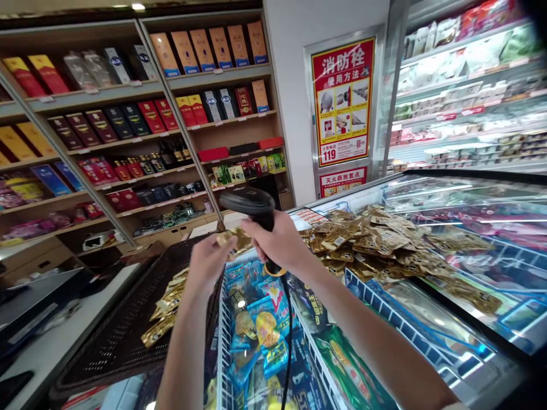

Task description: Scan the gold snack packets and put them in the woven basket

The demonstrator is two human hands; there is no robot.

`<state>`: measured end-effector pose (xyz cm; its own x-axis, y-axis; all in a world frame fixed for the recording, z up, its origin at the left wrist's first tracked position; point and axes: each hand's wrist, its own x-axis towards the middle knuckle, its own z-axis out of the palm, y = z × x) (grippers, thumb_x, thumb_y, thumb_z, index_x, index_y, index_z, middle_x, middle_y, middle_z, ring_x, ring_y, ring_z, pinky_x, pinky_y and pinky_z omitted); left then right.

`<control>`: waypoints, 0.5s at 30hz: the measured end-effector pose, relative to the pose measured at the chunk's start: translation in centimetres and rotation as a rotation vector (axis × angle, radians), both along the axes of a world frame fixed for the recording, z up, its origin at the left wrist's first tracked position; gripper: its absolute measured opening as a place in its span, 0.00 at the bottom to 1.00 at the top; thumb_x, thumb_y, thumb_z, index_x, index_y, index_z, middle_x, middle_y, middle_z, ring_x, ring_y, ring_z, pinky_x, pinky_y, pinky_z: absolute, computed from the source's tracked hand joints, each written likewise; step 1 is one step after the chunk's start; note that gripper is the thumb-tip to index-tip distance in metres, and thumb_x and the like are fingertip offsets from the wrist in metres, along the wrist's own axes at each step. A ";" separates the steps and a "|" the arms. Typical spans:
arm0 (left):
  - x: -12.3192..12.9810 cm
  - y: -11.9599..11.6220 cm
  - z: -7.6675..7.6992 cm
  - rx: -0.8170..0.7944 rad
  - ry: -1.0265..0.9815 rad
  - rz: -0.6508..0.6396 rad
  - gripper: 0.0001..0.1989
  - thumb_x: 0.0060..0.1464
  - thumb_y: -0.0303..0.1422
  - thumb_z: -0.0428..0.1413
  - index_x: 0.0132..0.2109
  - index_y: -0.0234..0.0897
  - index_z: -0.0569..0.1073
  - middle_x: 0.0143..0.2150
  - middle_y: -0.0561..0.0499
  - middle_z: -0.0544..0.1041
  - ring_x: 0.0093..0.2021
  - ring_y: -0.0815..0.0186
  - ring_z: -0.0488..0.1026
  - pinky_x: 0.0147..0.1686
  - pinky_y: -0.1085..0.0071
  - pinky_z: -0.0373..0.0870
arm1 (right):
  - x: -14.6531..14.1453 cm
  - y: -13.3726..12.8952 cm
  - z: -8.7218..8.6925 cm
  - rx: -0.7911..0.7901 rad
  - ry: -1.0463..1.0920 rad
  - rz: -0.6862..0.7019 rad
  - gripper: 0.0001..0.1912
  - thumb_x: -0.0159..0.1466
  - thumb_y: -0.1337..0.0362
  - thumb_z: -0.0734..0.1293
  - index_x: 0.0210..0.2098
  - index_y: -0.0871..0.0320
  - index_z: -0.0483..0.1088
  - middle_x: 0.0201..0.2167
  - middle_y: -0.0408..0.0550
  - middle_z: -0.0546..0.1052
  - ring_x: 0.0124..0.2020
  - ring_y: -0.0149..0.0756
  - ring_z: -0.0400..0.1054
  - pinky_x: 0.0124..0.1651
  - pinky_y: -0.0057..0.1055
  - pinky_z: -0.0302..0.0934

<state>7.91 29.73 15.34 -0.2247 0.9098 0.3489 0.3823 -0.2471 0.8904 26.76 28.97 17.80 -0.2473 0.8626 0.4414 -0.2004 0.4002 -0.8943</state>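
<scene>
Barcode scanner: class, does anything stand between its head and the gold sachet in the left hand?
Nothing visible does: the barcode scanner, gripped in the right hand, sits just above the gold sachet held by the left hand.

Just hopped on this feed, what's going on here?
A person is working at a shop freezer. The left hand holds a small gold sachet close to the black corded barcode scanner gripped in the right hand. More gold sachets lie in a dark woven basket to the left, and a heap of similar sachets sits on the glass-topped freezer to the right.
</scene>
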 end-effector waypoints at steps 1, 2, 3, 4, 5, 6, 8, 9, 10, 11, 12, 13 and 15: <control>-1.1 -0.6 1.0 0.013 -0.101 0.054 0.24 0.34 0.48 0.72 0.34 0.35 0.78 0.30 0.50 0.77 0.32 0.63 0.73 0.31 0.69 0.72 | 0.2 0.2 0.0 -0.014 0.027 0.005 0.16 0.65 0.53 0.70 0.28 0.54 0.66 0.17 0.38 0.68 0.14 0.31 0.63 0.17 0.27 0.59; -2.1 -1.1 1.7 0.030 -0.193 0.103 0.25 0.32 0.46 0.73 0.35 0.35 0.78 0.32 0.49 0.78 0.34 0.62 0.75 0.33 0.68 0.74 | 0.3 0.3 0.0 -0.025 0.052 0.007 0.17 0.65 0.53 0.71 0.27 0.55 0.66 0.16 0.38 0.68 0.13 0.31 0.63 0.17 0.27 0.59; -3.0 -1.4 2.1 0.048 -0.262 0.145 0.25 0.31 0.45 0.73 0.35 0.35 0.78 0.34 0.48 0.79 0.37 0.61 0.76 0.35 0.67 0.75 | 0.4 0.4 0.0 -0.033 0.069 0.004 0.17 0.65 0.53 0.71 0.26 0.55 0.66 0.16 0.38 0.68 0.13 0.31 0.64 0.16 0.27 0.60; -3.7 -1.5 2.2 0.061 -0.302 0.184 0.25 0.31 0.44 0.72 0.35 0.35 0.78 0.35 0.48 0.80 0.38 0.60 0.76 0.37 0.66 0.76 | 0.5 0.4 0.0 -0.038 0.079 0.001 0.17 0.65 0.54 0.71 0.25 0.55 0.66 0.16 0.38 0.68 0.13 0.30 0.63 0.16 0.27 0.60; -4.4 -1.4 2.1 0.067 -0.320 0.223 0.23 0.32 0.43 0.72 0.35 0.35 0.78 0.35 0.48 0.80 0.39 0.59 0.77 0.38 0.66 0.76 | 0.6 0.4 0.0 -0.042 0.085 -0.003 0.17 0.65 0.55 0.71 0.25 0.55 0.66 0.16 0.38 0.68 0.13 0.30 0.63 0.16 0.27 0.60; -4.9 -1.2 1.8 0.068 -0.322 0.261 0.21 0.33 0.41 0.71 0.34 0.35 0.77 0.34 0.49 0.79 0.39 0.59 0.77 0.39 0.66 0.76 | 0.6 0.3 0.0 -0.042 0.080 -0.004 0.17 0.65 0.55 0.71 0.25 0.55 0.66 0.15 0.38 0.68 0.13 0.30 0.63 0.16 0.27 0.59; -5.6 -0.5 1.0 0.061 -0.309 0.320 0.16 0.36 0.38 0.69 0.32 0.35 0.76 0.32 0.49 0.79 0.39 0.59 0.77 0.41 0.66 0.76 | 0.7 0.0 0.0 -0.030 0.041 -0.016 0.16 0.66 0.56 0.71 0.26 0.56 0.66 0.15 0.38 0.68 0.12 0.29 0.63 0.16 0.26 0.59; -5.9 -0.1 0.7 0.055 -0.306 0.332 0.14 0.38 0.36 0.68 0.32 0.35 0.75 0.32 0.50 0.79 0.40 0.59 0.77 0.42 0.66 0.75 | 0.7 -0.1 0.1 -0.021 0.011 -0.018 0.16 0.66 0.56 0.71 0.26 0.56 0.66 0.15 0.38 0.68 0.12 0.30 0.63 0.16 0.26 0.59; -6.1 0.2 0.3 0.050 -0.309 0.329 0.12 0.40 0.34 0.67 0.32 0.35 0.75 0.32 0.49 0.79 0.40 0.59 0.78 0.43 0.65 0.76 | 0.8 -0.3 0.2 -0.012 -0.024 -0.016 0.15 0.66 0.57 0.70 0.27 0.56 0.66 0.15 0.38 0.68 0.12 0.30 0.63 0.17 0.27 0.59; -6.2 0.4 0.1 0.048 -0.316 0.318 0.10 0.42 0.32 0.66 0.32 0.35 0.75 0.33 0.49 0.79 0.41 0.59 0.78 0.45 0.65 0.76 | 0.8 -0.5 0.2 -0.006 -0.057 -0.016 0.15 0.66 0.57 0.70 0.27 0.56 0.66 0.15 0.38 0.68 0.13 0.31 0.64 0.17 0.27 0.60; -6.3 0.6 -0.1 0.046 -0.325 0.308 0.08 0.44 0.31 0.65 0.33 0.35 0.75 0.33 0.48 0.80 0.42 0.59 0.79 0.46 0.64 0.76 | 0.8 -0.6 0.3 -0.002 -0.088 -0.020 0.14 0.66 0.57 0.70 0.27 0.56 0.66 0.15 0.38 0.68 0.13 0.31 0.64 0.17 0.28 0.60; -6.3 0.6 -0.1 0.048 -0.335 0.301 0.07 0.45 0.30 0.64 0.33 0.34 0.75 0.34 0.48 0.80 0.43 0.59 0.79 0.47 0.64 0.76 | 0.8 -0.7 0.3 0.003 -0.118 -0.026 0.15 0.66 0.57 0.70 0.26 0.55 0.66 0.14 0.39 0.68 0.13 0.32 0.64 0.18 0.28 0.60; -6.3 0.6 -0.1 0.056 -0.357 0.302 0.06 0.46 0.28 0.63 0.33 0.34 0.75 0.35 0.48 0.80 0.44 0.58 0.79 0.48 0.62 0.77 | 0.8 -0.8 0.3 0.022 -0.174 -0.036 0.17 0.66 0.56 0.69 0.24 0.54 0.64 0.13 0.39 0.68 0.13 0.32 0.65 0.19 0.29 0.60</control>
